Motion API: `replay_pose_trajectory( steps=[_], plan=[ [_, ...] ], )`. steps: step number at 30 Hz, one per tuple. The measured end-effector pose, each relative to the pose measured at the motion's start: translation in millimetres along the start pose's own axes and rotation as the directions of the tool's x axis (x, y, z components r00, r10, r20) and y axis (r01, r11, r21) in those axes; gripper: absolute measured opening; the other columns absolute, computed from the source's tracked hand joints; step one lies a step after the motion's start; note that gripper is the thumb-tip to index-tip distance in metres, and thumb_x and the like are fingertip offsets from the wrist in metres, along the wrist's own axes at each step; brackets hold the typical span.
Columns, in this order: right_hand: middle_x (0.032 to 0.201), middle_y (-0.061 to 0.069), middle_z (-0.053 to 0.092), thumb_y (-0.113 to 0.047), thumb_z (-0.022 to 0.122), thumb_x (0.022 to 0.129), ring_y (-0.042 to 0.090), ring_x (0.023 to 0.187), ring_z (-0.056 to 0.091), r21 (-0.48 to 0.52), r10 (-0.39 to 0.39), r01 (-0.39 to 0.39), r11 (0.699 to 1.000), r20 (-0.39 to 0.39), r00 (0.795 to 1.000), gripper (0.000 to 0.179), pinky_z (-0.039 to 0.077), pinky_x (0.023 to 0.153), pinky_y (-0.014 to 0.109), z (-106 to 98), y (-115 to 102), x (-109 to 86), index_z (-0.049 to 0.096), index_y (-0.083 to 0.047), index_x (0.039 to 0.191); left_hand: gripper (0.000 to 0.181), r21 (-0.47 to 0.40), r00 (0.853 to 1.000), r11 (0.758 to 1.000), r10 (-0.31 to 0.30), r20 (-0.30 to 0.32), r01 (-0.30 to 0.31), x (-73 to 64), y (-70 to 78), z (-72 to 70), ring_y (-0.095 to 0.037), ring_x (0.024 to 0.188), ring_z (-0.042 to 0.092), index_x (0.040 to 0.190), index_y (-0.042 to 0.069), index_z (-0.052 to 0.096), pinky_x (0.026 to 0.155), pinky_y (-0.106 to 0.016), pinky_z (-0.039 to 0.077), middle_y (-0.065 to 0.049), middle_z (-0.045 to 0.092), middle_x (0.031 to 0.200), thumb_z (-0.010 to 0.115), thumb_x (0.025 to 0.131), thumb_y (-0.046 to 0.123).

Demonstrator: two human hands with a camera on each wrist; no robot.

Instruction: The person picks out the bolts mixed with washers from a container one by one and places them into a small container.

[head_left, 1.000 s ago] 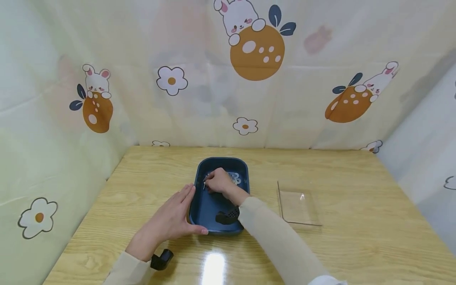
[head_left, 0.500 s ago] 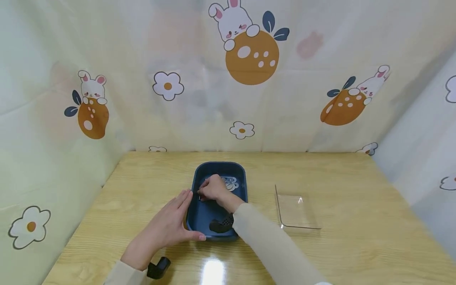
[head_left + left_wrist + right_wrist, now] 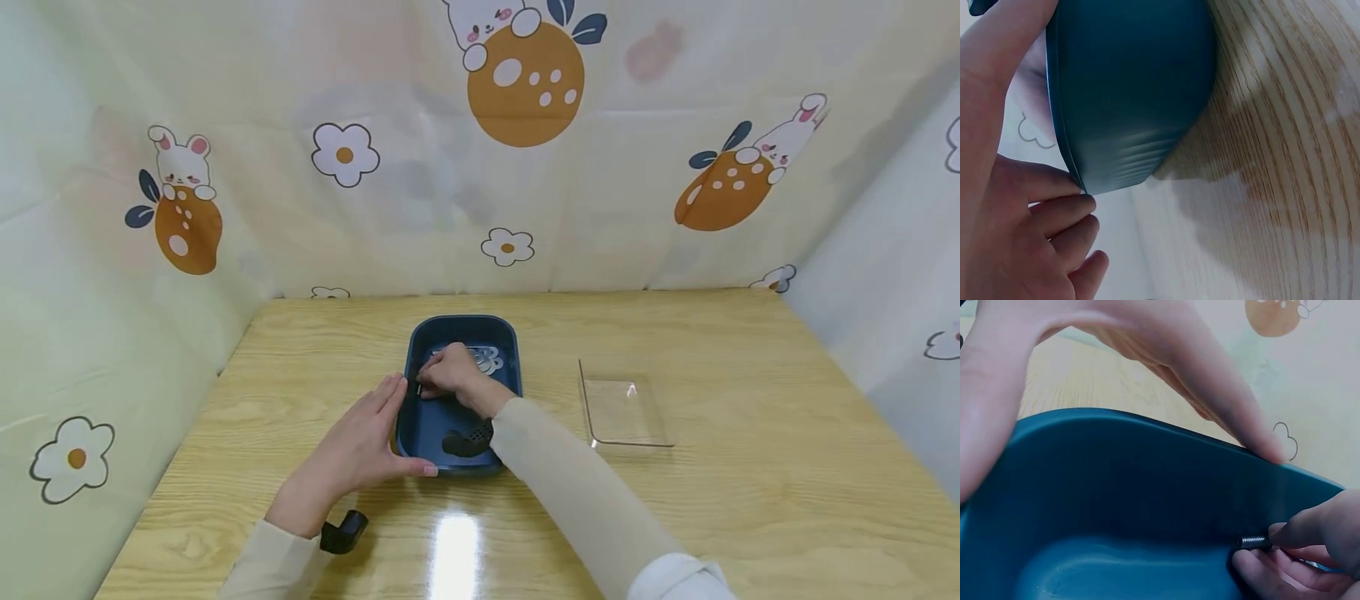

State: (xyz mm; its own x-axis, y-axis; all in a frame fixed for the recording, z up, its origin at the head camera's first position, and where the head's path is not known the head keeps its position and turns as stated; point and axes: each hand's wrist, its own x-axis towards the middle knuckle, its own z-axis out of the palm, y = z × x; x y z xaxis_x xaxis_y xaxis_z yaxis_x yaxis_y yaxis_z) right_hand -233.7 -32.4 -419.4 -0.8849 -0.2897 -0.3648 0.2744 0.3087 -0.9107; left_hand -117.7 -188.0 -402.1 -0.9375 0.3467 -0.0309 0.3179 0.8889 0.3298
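Note:
A deep dark blue tray (image 3: 431,446) stands on the wooden table. Inside it, near the left wall, my right hand (image 3: 450,371) pinches a small threaded metal bolt (image 3: 1254,542) between thumb and fingertips; the bolt's other end is hidden by the fingers. Flat metal washers (image 3: 491,360) lie at the tray's far end, partly behind that hand. My left hand (image 3: 360,442) rests on the tray from outside, fingers along the left rim and thumb across the near rim. The left wrist view shows its fingertips (image 3: 1085,203) touching the rim.
To the right of the tray sits a clear plastic box or lid (image 3: 626,412) with thin edges. A patterned curtain (image 3: 420,208) hangs behind the table (image 3: 750,467) and at both sides. Black wrist cameras (image 3: 343,532) stick out from under both sleeves.
My right hand has moved a little left and nearer within the tray, up to the left wall, still pinching the bolt. The left hand stays at the rim. The head view has shifted slightly.

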Motion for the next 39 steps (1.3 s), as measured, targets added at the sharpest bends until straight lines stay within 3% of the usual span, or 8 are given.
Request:
replay_pose_trajectory(
  steps=[6, 16, 23, 27, 31, 35, 39],
  plan=[
    [0.096, 0.020, 0.073, 0.004, 0.064, 0.090, 0.020, 0.072, 0.075, 0.066, 0.026, -0.029, 0.997, 0.050, 0.998, 0.019, 0.062, 0.073, 0.031, -12.0, 0.6, -0.3, 0.071, 0.009, 0.107, 0.127, -0.012, 1.000, 1.000, 0.007, 0.011, -0.007, 1.9, 2.6, -0.6, -0.036, 0.151, 0.025, 0.157, 0.000, 0.021, 0.119, -0.053, 0.029, -0.019, 0.022, 0.164, 0.069, 0.069, 0.078],
    [0.092, 0.017, 0.072, -0.001, 0.064, 0.093, 0.019, 0.074, 0.074, 0.054, -0.011, 0.004, 0.999, 0.118, 0.993, 0.023, 0.062, 0.076, 0.032, -37.8, -9.9, -13.0, 0.069, 0.010, 0.113, 0.125, -0.044, 1.000, 0.999, -0.026, 0.013, 0.026, 4.8, 1.3, -0.1, -0.036, 0.151, 0.024, 0.157, 0.001, 0.023, 0.118, -0.055, 0.031, -0.017, 0.022, 0.164, 0.067, 0.070, 0.080],
    [0.099, 0.020, 0.071, -0.003, 0.064, 0.094, 0.019, 0.078, 0.073, 0.069, -0.042, 0.032, 0.997, 0.139, 0.989, 0.025, 0.060, 0.084, 0.038, -52.4, -6.9, -21.7, 0.068, 0.011, 0.115, 0.122, -0.062, 0.998, 0.997, -0.041, -0.037, 0.039, 1.3, 5.1, 1.1, -0.035, 0.152, 0.024, 0.157, 0.002, 0.023, 0.119, -0.055, 0.030, -0.016, 0.023, 0.164, 0.066, 0.072, 0.079],
    [0.102, 0.019, 0.070, -0.004, 0.062, 0.096, 0.019, 0.081, 0.074, 0.073, -0.065, 0.054, 0.996, 0.162, 0.985, 0.027, 0.057, 0.090, 0.043, -62.9, -2.9, -28.9, 0.066, 0.011, 0.118, 0.120, -0.054, 0.998, 0.998, -0.038, -0.041, 0.035, 0.6, 11.6, 1.0, -0.033, 0.153, 0.022, 0.158, 0.004, 0.022, 0.120, -0.053, 0.029, -0.014, 0.020, 0.165, 0.062, 0.075, 0.080],
    [0.108, 0.023, 0.069, -0.005, 0.060, 0.097, 0.022, 0.086, 0.074, 0.088, -0.092, 0.079, 0.993, 0.144, 0.985, 0.028, 0.054, 0.095, 0.047, -80.9, -6.1, -35.4, 0.064, 0.011, 0.120, 0.117, -0.036, 0.997, 0.999, 0.003, -0.074, -0.006, 9.7, 22.8, -2.5, -0.032, 0.153, 0.021, 0.158, 0.005, 0.021, 0.120, -0.053, 0.029, -0.012, 0.019, 0.166, 0.058, 0.077, 0.081],
    [0.118, 0.031, 0.061, -0.003, 0.056, 0.098, 0.024, 0.089, 0.073, 0.128, -0.100, 0.084, 0.988, 0.122, 0.987, 0.029, 0.056, 0.093, 0.042, -103.9, -9.2, -42.6, 0.061, 0.014, 0.122, 0.117, -0.014, 0.995, 0.999, 0.049, -0.082, -0.051, 21.4, 36.7, -5.0, -0.031, 0.153, 0.020, 0.158, 0.006, 0.021, 0.120, -0.052, 0.029, -0.011, 0.020, 0.166, 0.054, 0.078, 0.083],
    [0.119, 0.029, 0.058, -0.002, 0.055, 0.099, 0.019, 0.086, 0.071, 0.154, -0.109, 0.091, 0.984, 0.106, 0.988, 0.029, 0.059, 0.087, 0.036, -125.4, -6.2, -51.4, 0.059, 0.015, 0.121, 0.114, 0.016, 0.995, 0.996, 0.085, -0.054, -0.084, 29.9, 49.3, -3.6, -0.029, 0.154, 0.018, 0.158, 0.007, 0.020, 0.121, -0.050, 0.027, -0.010, 0.018, 0.166, 0.051, 0.079, 0.083]
  ],
)
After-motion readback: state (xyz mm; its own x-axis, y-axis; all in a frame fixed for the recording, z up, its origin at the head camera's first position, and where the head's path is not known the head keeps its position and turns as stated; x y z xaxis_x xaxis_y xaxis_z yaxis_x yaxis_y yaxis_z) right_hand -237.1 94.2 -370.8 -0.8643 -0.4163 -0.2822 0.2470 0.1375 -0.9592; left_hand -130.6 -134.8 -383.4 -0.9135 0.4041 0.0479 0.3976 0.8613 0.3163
